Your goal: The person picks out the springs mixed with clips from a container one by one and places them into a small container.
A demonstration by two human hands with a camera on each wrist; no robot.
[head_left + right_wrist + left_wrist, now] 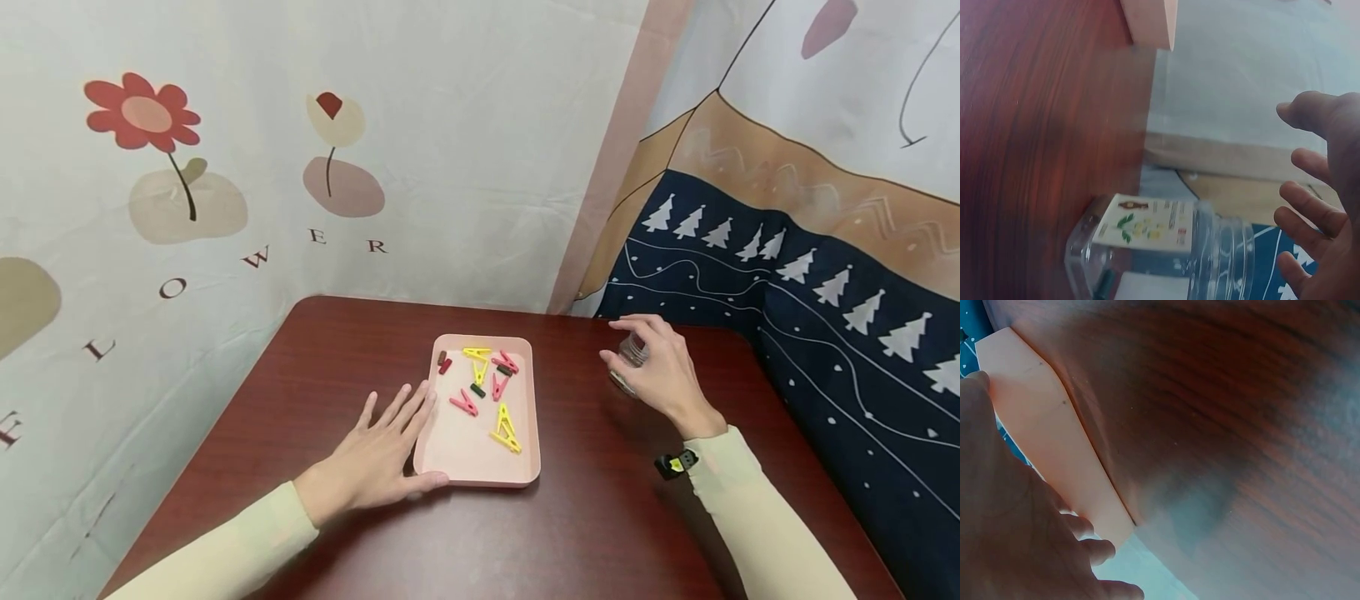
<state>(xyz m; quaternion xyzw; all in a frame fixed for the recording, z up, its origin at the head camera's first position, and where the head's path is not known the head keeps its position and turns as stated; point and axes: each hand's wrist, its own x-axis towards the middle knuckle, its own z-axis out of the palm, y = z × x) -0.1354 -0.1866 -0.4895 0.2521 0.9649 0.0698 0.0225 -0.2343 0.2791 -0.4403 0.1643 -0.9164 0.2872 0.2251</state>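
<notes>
Clear jar (1160, 259), ridged neck (1234, 259), illustrated label (1144, 222); right fingers (1310, 206) parted near it. Left fingers (393, 404) spread against pink tray (450, 446).

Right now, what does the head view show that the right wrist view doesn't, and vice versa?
Only the head view shows the left hand, the clips in the tray, and the red flower on the cloth. Only the right wrist view shows the printed label on the jar, and something dark green through its side. Both show the right hand, the jar, the tray, the table and part of the cloth.
</notes>
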